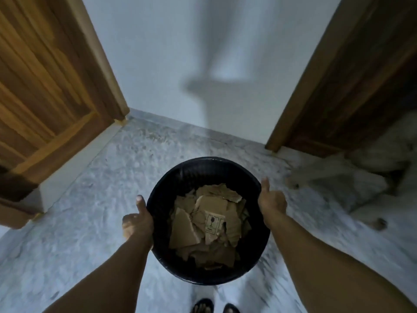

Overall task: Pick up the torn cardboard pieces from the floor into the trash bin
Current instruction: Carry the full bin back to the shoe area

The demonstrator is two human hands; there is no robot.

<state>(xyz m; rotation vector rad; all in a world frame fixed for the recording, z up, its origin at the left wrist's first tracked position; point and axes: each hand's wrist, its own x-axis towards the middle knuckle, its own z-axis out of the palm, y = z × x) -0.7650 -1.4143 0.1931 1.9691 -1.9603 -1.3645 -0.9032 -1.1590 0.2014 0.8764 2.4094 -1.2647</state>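
While both hands grip it:
bin: trash bin point(162, 199) between left hand point(137, 220) and right hand point(272, 201) — thumbs up along its rim, fingers curled outside.
contents: torn cardboard pieces point(209, 224) inside — clear of fingers.

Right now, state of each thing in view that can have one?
trash bin: upright, held off the floor between both hands, holding cardboard.
cardboard pieces: torn, piled inside the bin, below the rim.
left hand: grips the bin's left side, thumb up along the rim.
right hand: grips the bin's right side, thumb up.
left door: appears shut.
right doorway: open, pale bundles on the floor inside.
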